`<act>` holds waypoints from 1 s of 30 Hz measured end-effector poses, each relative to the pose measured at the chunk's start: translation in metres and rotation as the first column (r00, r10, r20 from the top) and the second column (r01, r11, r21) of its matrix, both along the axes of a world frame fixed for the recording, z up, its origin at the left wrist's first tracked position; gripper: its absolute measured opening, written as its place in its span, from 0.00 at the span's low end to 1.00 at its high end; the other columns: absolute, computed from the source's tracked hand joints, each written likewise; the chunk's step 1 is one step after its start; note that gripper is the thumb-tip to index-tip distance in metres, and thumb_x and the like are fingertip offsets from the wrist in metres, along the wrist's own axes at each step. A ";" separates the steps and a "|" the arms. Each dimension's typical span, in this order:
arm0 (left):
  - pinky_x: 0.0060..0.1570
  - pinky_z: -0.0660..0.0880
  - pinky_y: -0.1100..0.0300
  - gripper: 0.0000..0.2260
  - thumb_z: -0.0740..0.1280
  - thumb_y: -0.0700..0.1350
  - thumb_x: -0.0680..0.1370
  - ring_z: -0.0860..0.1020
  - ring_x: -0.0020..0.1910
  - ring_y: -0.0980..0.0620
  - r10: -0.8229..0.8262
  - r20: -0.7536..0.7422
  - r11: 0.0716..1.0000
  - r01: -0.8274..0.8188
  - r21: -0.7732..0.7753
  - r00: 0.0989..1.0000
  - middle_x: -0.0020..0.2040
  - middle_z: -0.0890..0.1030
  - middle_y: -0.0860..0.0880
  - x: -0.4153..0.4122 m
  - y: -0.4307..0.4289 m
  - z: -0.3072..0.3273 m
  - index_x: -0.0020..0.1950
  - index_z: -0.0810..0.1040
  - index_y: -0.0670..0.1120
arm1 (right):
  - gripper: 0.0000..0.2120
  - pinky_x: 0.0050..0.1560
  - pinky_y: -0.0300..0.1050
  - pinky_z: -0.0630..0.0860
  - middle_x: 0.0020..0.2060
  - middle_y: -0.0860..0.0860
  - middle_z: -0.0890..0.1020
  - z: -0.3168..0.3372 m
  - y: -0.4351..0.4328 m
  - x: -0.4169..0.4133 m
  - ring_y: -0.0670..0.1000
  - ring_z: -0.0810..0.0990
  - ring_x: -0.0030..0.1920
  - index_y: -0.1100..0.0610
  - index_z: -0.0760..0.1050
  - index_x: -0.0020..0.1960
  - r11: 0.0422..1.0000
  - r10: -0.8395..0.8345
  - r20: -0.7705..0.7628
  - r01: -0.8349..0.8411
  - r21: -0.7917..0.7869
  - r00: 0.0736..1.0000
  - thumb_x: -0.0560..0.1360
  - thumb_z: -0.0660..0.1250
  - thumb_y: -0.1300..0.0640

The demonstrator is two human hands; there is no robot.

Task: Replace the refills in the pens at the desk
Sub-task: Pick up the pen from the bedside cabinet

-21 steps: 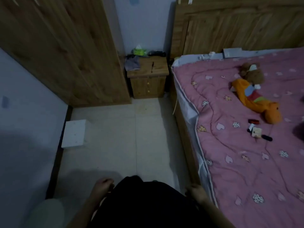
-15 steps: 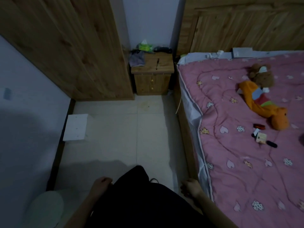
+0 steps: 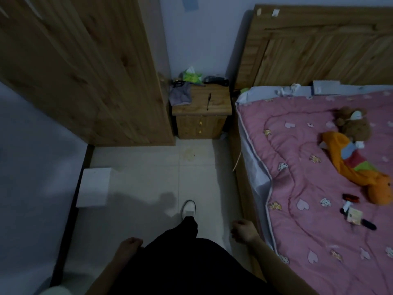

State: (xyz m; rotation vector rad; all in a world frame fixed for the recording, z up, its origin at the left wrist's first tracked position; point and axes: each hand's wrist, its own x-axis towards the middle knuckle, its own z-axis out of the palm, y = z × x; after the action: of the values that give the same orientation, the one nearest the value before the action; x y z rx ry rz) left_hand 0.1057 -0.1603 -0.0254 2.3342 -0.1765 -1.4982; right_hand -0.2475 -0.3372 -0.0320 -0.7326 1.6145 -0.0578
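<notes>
A dark pen point(image 3: 208, 101) lies on top of the small wooden nightstand point(image 3: 217, 107) at the far end of the floor strip, between wardrobe and bed. My left hand point(image 3: 129, 248) hangs at my side near the bottom, its fingers loosely curled, holding nothing. My right hand point(image 3: 243, 229) swings by the bed's edge, also loosely curled and holding nothing. Both hands are far from the nightstand. My leg and white shoe point(image 3: 188, 208) are stepping forward between them.
A tall wooden wardrobe point(image 3: 85, 71) lines the left. A bed with a pink quilt point(image 3: 308, 177) fills the right, with a plush toy point(image 3: 359, 154) and small items point(image 3: 354, 213) on it. A white box point(image 3: 93, 187) sits by the left wall. Tissues point(image 3: 191, 76) and a grey cloth point(image 3: 180, 95) top the nightstand.
I have stepped forward; my white shoe has come into view ahead of me. My right hand has swung forward beside the bed; the left stays at my side.
</notes>
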 end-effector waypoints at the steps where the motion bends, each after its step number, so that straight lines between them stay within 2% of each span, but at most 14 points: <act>1: 0.42 0.73 0.56 0.06 0.66 0.40 0.78 0.79 0.39 0.44 0.025 -0.024 1.000 -0.025 -0.018 0.999 0.40 0.82 0.39 0.008 -0.019 0.000 0.45 0.79 0.38 | 0.11 0.24 0.36 0.63 0.29 0.56 0.72 0.001 -0.009 0.001 0.52 0.70 0.26 0.60 0.72 0.39 1.000 0.001 -0.027 -0.001 0.001 1.000 0.80 0.61 0.66; 3: 0.38 0.74 0.57 0.07 0.65 0.41 0.78 0.79 0.34 0.45 0.019 -0.065 1.000 -0.019 -0.011 0.998 0.37 0.82 0.40 0.022 -0.062 0.012 0.45 0.79 0.39 | 0.12 0.24 0.36 0.62 0.27 0.55 0.72 0.002 -0.027 0.004 0.51 0.70 0.24 0.59 0.71 0.38 1.000 -0.005 -0.071 0.004 -0.006 0.997 0.80 0.60 0.67; 7: 0.40 0.73 0.57 0.06 0.64 0.42 0.79 0.78 0.36 0.45 -0.095 -0.074 0.992 0.087 -0.093 0.993 0.39 0.81 0.41 0.045 -0.160 0.023 0.46 0.78 0.40 | 0.12 0.20 0.35 0.63 0.27 0.56 0.73 0.008 -0.062 0.005 0.50 0.71 0.22 0.61 0.73 0.38 0.995 -0.096 -0.099 0.092 -0.042 0.990 0.79 0.61 0.68; 12: 0.38 0.72 0.58 0.06 0.64 0.41 0.80 0.77 0.36 0.46 -0.193 -0.055 0.973 0.184 -0.139 0.980 0.39 0.80 0.40 0.055 -0.251 0.028 0.46 0.78 0.40 | 0.08 0.22 0.37 0.65 0.28 0.57 0.75 0.014 -0.098 0.004 0.51 0.72 0.22 0.63 0.74 0.42 0.987 -0.161 -0.140 0.158 -0.033 0.977 0.79 0.62 0.67; 17: 0.38 0.74 0.58 0.06 0.65 0.43 0.79 0.79 0.36 0.46 -0.206 -0.054 0.972 0.198 -0.126 0.977 0.38 0.82 0.42 0.060 -0.310 0.019 0.46 0.79 0.42 | 0.10 0.22 0.35 0.64 0.27 0.55 0.74 0.011 -0.157 0.014 0.48 0.70 0.20 0.62 0.73 0.40 0.993 -0.117 -0.161 0.117 -0.010 0.980 0.79 0.61 0.67; 22: 0.41 0.74 0.56 0.07 0.65 0.44 0.79 0.80 0.37 0.45 -0.147 -0.057 0.988 0.143 -0.063 0.988 0.40 0.83 0.42 0.072 -0.339 0.016 0.48 0.79 0.41 | 0.08 0.23 0.36 0.68 0.30 0.58 0.76 0.009 -0.250 0.037 0.48 0.73 0.22 0.63 0.75 0.41 1.000 -0.023 -0.134 0.023 -0.003 0.991 0.78 0.62 0.67; 26: 0.42 0.75 0.56 0.07 0.64 0.43 0.79 0.80 0.39 0.44 -0.025 -0.034 0.999 0.024 -0.030 0.999 0.42 0.83 0.40 0.076 -0.362 0.029 0.49 0.79 0.40 | 0.09 0.27 0.39 0.70 0.32 0.58 0.75 0.008 -0.332 0.068 0.50 0.74 0.26 0.61 0.73 0.39 0.997 0.076 -0.068 -0.077 -0.005 0.995 0.78 0.62 0.66; 30: 0.39 0.73 0.57 0.07 0.64 0.41 0.80 0.79 0.38 0.44 0.109 -0.013 0.993 -0.110 -0.045 0.994 0.41 0.82 0.39 0.077 -0.394 0.043 0.48 0.79 0.39 | 0.10 0.31 0.40 0.72 0.34 0.60 0.77 0.001 -0.408 0.099 0.53 0.76 0.30 0.61 0.74 0.38 0.972 0.233 -0.065 -0.234 -0.014 0.970 0.78 0.62 0.66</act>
State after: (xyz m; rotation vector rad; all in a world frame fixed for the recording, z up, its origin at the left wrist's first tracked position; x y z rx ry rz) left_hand 0.1825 -0.5539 0.0177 2.2615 -0.0779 -1.4379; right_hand -0.1485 -0.7455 -0.0314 -0.9448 1.5784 0.1191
